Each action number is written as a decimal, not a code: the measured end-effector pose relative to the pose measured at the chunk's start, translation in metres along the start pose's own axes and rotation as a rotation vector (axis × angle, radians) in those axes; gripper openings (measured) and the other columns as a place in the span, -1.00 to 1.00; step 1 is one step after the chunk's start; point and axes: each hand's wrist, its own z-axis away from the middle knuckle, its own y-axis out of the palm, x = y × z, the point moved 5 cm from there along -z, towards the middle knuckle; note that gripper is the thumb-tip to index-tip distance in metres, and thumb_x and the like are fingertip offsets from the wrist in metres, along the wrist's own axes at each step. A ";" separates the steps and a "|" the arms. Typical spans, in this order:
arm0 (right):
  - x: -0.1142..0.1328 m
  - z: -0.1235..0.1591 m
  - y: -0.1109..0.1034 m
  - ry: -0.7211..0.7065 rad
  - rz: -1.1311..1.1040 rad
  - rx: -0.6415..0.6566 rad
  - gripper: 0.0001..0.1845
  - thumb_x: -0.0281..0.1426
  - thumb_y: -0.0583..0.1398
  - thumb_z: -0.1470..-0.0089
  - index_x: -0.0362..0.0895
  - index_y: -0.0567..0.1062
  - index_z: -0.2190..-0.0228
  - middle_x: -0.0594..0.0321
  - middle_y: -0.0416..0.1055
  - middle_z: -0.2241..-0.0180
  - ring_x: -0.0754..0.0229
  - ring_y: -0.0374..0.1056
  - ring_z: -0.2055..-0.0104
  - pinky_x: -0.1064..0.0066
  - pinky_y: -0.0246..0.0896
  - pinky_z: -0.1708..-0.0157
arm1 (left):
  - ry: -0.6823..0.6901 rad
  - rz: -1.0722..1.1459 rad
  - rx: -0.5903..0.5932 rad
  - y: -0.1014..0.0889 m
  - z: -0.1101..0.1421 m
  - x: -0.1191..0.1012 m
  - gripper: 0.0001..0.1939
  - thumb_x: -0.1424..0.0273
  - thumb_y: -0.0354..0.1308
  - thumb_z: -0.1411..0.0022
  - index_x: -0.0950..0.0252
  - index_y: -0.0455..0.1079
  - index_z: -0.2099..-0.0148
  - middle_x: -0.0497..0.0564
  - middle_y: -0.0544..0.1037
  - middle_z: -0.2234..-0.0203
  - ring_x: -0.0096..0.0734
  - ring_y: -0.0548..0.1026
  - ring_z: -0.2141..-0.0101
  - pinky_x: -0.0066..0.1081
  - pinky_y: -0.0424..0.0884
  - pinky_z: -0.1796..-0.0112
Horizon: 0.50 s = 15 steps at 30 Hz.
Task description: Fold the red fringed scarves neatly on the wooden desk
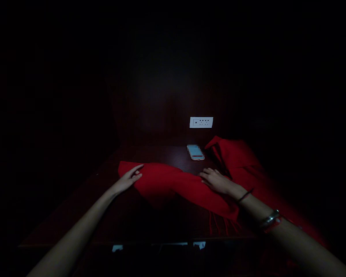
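Note:
A red fringed scarf (161,181) lies across the dark table, with its fringe hanging toward the front edge. My left hand (129,179) rests on the scarf's left part, thumb and fingers stretched out and apart. On the right part of the same cloth lies my right hand (215,180), palm down with its fingers loosely extended. More red cloth (242,157) is heaped beyond and to the right of my right forearm; whether it joins the scarf is hidden. Bracelets circle my right wrist and forearm.
A phone (195,152) with a lit, blurred screen lies on the table (103,184) behind the scarf. A white socket panel (201,122) is on the dark back wall. Small pale objects (117,248) show below the table's front edge. The surroundings are very dark.

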 end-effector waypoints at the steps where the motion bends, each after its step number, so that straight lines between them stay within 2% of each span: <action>1: 0.011 0.001 -0.004 -0.005 0.026 -0.056 -0.69 -0.32 -0.04 -0.07 -0.12 0.31 0.16 0.08 0.26 0.21 0.13 0.17 0.18 0.28 0.07 0.21 | -0.010 0.012 0.083 0.004 0.003 -0.002 -0.34 0.19 0.08 0.03 0.22 0.03 -0.12 0.06 0.35 0.19 -0.35 0.33 0.22 -0.38 0.26 0.23; 3: 0.036 0.003 -0.008 -0.058 0.011 -0.126 -0.63 -0.29 -0.03 -0.06 -0.08 0.24 0.08 0.10 0.22 0.18 0.12 0.13 0.13 0.26 0.05 0.17 | -0.028 0.050 0.239 0.009 0.009 -0.008 -0.27 0.22 0.12 0.05 0.15 -0.07 -0.16 0.07 0.32 0.10 -0.32 0.32 0.15 -0.36 0.25 0.20; 5: 0.060 0.007 -0.003 -0.140 -0.025 -0.103 -0.62 -0.26 -0.01 -0.04 -0.08 0.23 0.07 0.13 0.23 0.19 0.15 0.14 0.15 0.29 0.07 0.17 | -0.042 0.051 0.295 0.009 0.011 -0.012 -0.24 0.22 0.13 0.06 0.16 -0.10 -0.16 0.06 0.35 0.11 -0.32 0.35 0.18 -0.33 0.27 0.20; 8: 0.076 0.009 0.009 -0.161 0.004 -0.037 -0.72 -0.37 -0.01 -0.05 -0.14 0.32 0.19 0.12 0.27 0.26 0.17 0.19 0.21 0.33 0.11 0.21 | 0.017 -0.037 0.170 0.001 0.001 -0.018 -0.27 0.15 0.11 0.08 0.23 0.01 -0.13 0.04 0.36 0.11 -0.32 0.36 0.18 -0.33 0.28 0.17; 12: 0.070 0.009 0.007 -0.162 -0.070 -0.040 -0.74 -0.48 -0.09 -0.07 -0.19 0.35 0.29 0.13 0.30 0.33 0.25 0.23 0.31 0.43 0.13 0.28 | 0.120 -0.270 -0.057 -0.007 -0.020 -0.024 -0.32 0.09 0.06 0.07 0.28 0.10 -0.09 0.02 0.35 0.08 -0.29 0.33 0.12 -0.37 0.23 0.10; 13: 0.067 0.010 0.002 -0.175 -0.099 -0.058 -0.73 -0.48 -0.10 -0.08 -0.19 0.35 0.28 0.14 0.30 0.34 0.26 0.23 0.33 0.44 0.13 0.30 | 0.108 -0.369 -0.089 -0.007 -0.023 -0.023 -0.33 0.09 0.04 0.05 0.28 0.11 -0.09 0.03 0.35 0.08 -0.27 0.32 0.11 -0.37 0.21 0.09; 15: 0.063 0.015 -0.005 -0.214 -0.115 -0.075 -0.73 -0.47 -0.11 -0.08 -0.17 0.36 0.30 0.16 0.31 0.36 0.26 0.23 0.33 0.44 0.12 0.30 | 0.035 -0.567 -0.067 -0.004 -0.028 -0.019 -0.33 0.07 0.01 0.03 0.30 0.11 -0.09 0.08 0.33 0.06 -0.21 0.28 0.07 -0.34 0.18 0.07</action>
